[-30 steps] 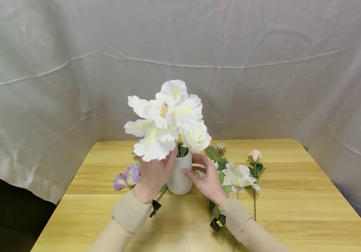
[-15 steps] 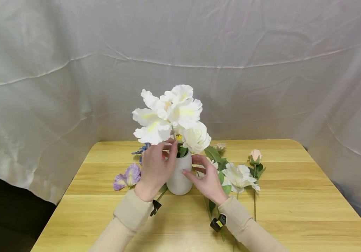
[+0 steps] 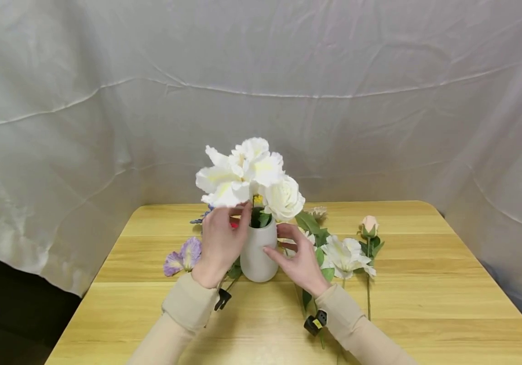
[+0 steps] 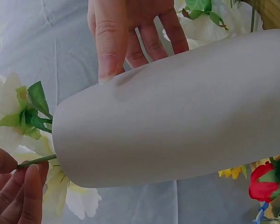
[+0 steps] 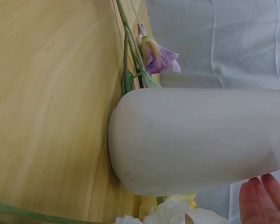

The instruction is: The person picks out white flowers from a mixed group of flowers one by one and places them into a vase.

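Observation:
A white vase (image 3: 259, 258) stands upright on the table, holding a white rose (image 3: 284, 197) with green leaves at its mouth. My left hand (image 3: 222, 238) is at the left of the rim, pinching the stem (image 4: 37, 160) of a large white iris-like flower (image 3: 224, 177) between thumb and fingers. That stem reaches into the vase mouth in the left wrist view. On the vase's right side, my right hand (image 3: 301, 261) holds it, thumb at the front and fingers along the side. The stems' lower ends are hidden inside the vase.
Left of the vase lie a purple flower (image 3: 184, 256), a blue flower (image 3: 202, 217) and a red flower (image 4: 263, 183). To the right are a white open flower (image 3: 345, 256) and a peach rosebud (image 3: 369, 226) on long stems. A grey cloth (image 3: 315, 126) hangs behind the table.
My left hand has lowered the large white flower, its bloom dropping closer to the rose and the vase mouth. My right hand has stayed on the vase.

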The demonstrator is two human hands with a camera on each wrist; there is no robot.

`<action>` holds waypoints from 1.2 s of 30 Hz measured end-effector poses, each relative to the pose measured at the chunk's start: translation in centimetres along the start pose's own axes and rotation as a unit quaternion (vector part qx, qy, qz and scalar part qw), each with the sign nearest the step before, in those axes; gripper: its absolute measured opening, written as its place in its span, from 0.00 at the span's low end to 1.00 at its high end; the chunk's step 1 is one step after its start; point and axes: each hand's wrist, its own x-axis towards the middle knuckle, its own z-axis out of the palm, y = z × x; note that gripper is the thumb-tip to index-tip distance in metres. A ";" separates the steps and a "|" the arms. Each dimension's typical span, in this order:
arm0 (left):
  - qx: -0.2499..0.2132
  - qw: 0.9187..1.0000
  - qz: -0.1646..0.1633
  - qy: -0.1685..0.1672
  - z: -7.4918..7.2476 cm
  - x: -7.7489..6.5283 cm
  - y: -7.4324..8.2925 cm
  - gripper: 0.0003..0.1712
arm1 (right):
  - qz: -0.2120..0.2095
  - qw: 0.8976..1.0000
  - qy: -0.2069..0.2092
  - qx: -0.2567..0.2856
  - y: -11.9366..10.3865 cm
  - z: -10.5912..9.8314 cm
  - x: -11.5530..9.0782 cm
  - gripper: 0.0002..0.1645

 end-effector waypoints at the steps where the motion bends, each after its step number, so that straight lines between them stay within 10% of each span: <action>1: 0.004 1.000 0.000 0.000 0.0 0.0 0.0 0.06 | 0.000 1.000 0.000 0.000 0.0 0.0 0.0 0.30; 14: 0.054 0.996 0.063 0.039 0.1 -0.4 -0.7 0.02 | 0.002 1.000 0.000 0.005 -0.1 0.1 -0.1 0.30; 36: 0.028 0.998 -0.005 -0.059 -2.2 -3.9 -3.3 0.14 | 0.019 1.000 -0.003 0.022 0.2 0.2 -0.1 0.29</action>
